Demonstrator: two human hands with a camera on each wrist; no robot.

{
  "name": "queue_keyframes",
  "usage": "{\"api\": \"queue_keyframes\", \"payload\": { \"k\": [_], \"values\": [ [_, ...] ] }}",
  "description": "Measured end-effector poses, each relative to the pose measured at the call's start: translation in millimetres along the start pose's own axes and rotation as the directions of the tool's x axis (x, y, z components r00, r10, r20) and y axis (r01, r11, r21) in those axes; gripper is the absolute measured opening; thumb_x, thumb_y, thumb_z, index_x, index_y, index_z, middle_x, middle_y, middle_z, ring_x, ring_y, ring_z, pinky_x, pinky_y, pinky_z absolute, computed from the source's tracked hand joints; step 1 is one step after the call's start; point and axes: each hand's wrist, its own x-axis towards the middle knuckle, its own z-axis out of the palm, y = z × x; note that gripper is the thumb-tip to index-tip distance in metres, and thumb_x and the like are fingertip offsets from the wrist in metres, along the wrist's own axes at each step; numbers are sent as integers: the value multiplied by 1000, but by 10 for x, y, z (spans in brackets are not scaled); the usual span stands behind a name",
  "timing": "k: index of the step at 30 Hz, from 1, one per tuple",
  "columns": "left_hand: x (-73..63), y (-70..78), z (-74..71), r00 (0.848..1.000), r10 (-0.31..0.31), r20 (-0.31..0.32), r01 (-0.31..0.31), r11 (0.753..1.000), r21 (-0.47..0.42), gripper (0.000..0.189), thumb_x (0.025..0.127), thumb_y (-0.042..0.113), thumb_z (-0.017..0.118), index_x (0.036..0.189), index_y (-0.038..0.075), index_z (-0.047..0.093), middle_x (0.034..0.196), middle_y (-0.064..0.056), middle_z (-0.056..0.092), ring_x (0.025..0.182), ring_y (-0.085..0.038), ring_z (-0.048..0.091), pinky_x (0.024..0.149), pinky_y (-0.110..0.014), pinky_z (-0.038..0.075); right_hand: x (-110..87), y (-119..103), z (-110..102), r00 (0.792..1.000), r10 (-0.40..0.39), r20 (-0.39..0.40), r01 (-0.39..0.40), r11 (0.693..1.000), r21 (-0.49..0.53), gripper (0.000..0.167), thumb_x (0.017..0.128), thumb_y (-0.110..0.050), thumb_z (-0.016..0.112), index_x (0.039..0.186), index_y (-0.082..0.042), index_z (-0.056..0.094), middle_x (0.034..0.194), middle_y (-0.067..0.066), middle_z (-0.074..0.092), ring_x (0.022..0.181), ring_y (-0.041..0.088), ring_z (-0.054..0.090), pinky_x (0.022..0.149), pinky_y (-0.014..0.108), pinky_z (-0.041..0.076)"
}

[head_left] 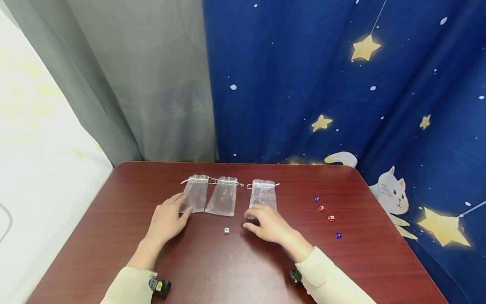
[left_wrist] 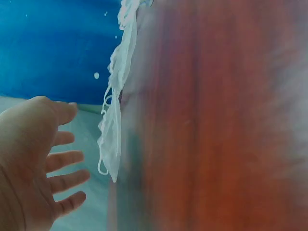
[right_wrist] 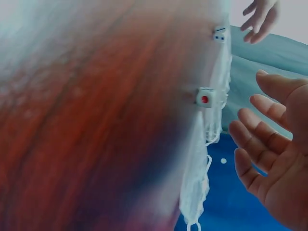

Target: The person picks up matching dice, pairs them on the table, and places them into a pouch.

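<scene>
Three sheer white drawstring bags lie flat on the table: a left bag, a middle bag and a right bag. My left hand hovers at the lower left of the left bag, its fingers spread and holding nothing. Over the bottom end of the right bag is my right hand, fingers loosely bent and apart with nothing in them. In the head view a white die sits between the hands. The right wrist view shows a nearer white die and a farther one, both clear of the fingers.
Off to the right, a blue die, a red die, another red die and another blue die form a slanting row. Curtains hang behind the brown table.
</scene>
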Motion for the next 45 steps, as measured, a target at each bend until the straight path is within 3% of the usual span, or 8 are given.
{"api": "queue_keyframes", "payload": {
  "k": [4, 11, 17, 27, 32, 36, 39, 45],
  "values": [
    [106, -74, 7, 999, -40, -33, 39, 999, -24, 44, 95, 23, 66, 128, -6, 64, 127, -26, 64, 114, -46, 63, 90, -63, 49, -5, -41, -52, 999, -12, -31, 13, 999, 36, 21, 92, -24, 76, 105, -9, 72, 97, 4, 68, 88, 19, 66, 79, 35, 54],
    [255, -169, 17, 988, -144, 61, 147, 987, -61, 47, 98, 23, 62, 132, -9, 59, 123, -30, 63, 115, -50, 59, 93, -65, 46, -12, -102, -118, 996, -33, -84, 39, 997, 74, 21, 91, -23, 76, 106, -9, 72, 98, 4, 69, 86, 21, 67, 79, 32, 55],
    [369, -230, 58, 970, -219, 107, 229, 969, -97, 44, 96, 21, 63, 127, -10, 62, 105, -24, 69, 104, -48, 64, 88, -63, 47, -29, -105, -127, 995, -33, -99, 39, 997, 61, 20, 91, -22, 77, 106, -11, 72, 97, 3, 69, 88, 20, 66, 80, 33, 55],
    [472, -306, 170, 947, -307, 94, 318, 939, -134, 38, 85, 14, 78, 113, -10, 67, 89, -17, 72, 94, -45, 66, 86, -58, 51, -53, -106, -122, 994, -9, -110, 14, 999, 44, 20, 90, -24, 77, 105, -12, 72, 97, 3, 69, 88, 15, 66, 80, 34, 55],
    [487, -329, 198, 938, -340, 64, 346, 927, -142, 23, 79, 4, 72, 100, -5, 72, 85, -17, 73, 84, -42, 68, 77, -56, 53, -36, -87, -111, 992, 21, -125, -9, 996, 93, 21, 90, -22, 77, 107, -11, 71, 97, 5, 70, 89, 18, 68, 80, 34, 56],
    [482, -334, 188, 936, -340, 93, 349, 931, -111, 17, 81, 3, 63, 92, 1, 75, 89, -18, 72, 82, -43, 68, 73, -57, 53, -1, -66, -83, 988, 41, -148, -14, 984, 176, 22, 90, -19, 77, 108, -9, 70, 93, 6, 69, 86, 21, 67, 79, 35, 56],
    [447, -322, 180, 942, -323, 95, 332, 936, -114, 13, 83, 4, 64, 89, 4, 76, 85, -15, 73, 80, -39, 68, 73, -55, 53, 21, -57, -61, 986, 54, -155, -17, 973, 229, 22, 91, -17, 77, 109, -7, 70, 91, 7, 68, 84, 23, 66, 77, 38, 57],
    [377, -303, 179, 962, -273, 8, 270, 946, -178, 6, 86, 6, 72, 88, 4, 77, 77, -6, 72, 74, -29, 65, 73, -50, 52, 64, -53, -59, 980, 62, -188, -6, 959, 283, 20, 91, -14, 76, 108, -6, 70, 90, 8, 68, 84, 28, 66, 76, 43, 57]
  ]
}}
